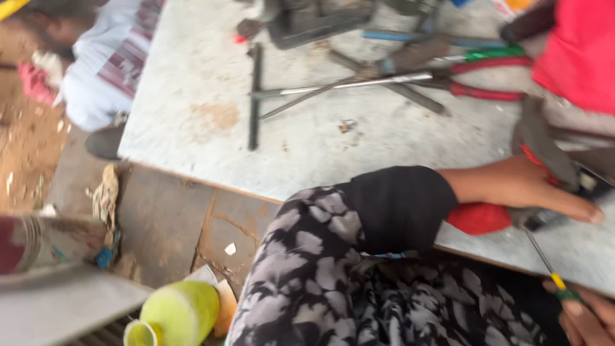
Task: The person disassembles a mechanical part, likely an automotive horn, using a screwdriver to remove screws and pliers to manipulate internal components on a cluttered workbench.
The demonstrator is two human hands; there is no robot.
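Observation:
My left hand point(525, 182), in a black cuff and a grey patterned sleeve, reaches right across the grey board point(192, 83). It presses down on a dark tool with a red handle point(477, 218) near the board's front edge. My right hand point(589, 320) shows only partly in the bottom right corner. It grips the yellow and green handle of a thin screwdriver point(556, 280). The screwdriver's shaft points up to the dark tool under my left hand. The view is blurred, so the tool's shape is unclear.
Red-handled pliers point(487, 93), a green-handled tool point(493, 54), metal rods point(339, 86) and a dark bar point(255, 96) lie on the board's far half. A person in red point(583, 51) is at top right, another in white point(109, 64) at top left. A yellow-green bottle point(179, 314) lies below.

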